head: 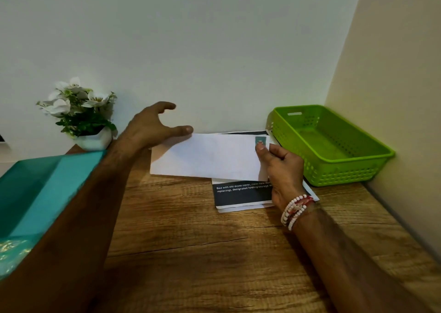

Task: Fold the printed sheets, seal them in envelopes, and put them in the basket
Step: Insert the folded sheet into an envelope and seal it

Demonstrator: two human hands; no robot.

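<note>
A white envelope (207,156) with a small stamp at its top right corner is held above the wooden table. My right hand (280,169) pinches its right end, thumb on top near the stamp. My left hand (155,127) hovers at the envelope's top left corner, fingers spread and loosely curved, thumb at the edge, gripping nothing. Under the envelope lie printed sheets (241,194), dark with white text, partly hidden by it. A green perforated basket (334,172) stands at the right against the wall, with nothing visible inside.
A small white pot of white flowers (78,114) stands at the back left by the wall. A teal sleeve or cloth (31,191) covers the left edge of view. Walls close off the back and right of the table (202,253).
</note>
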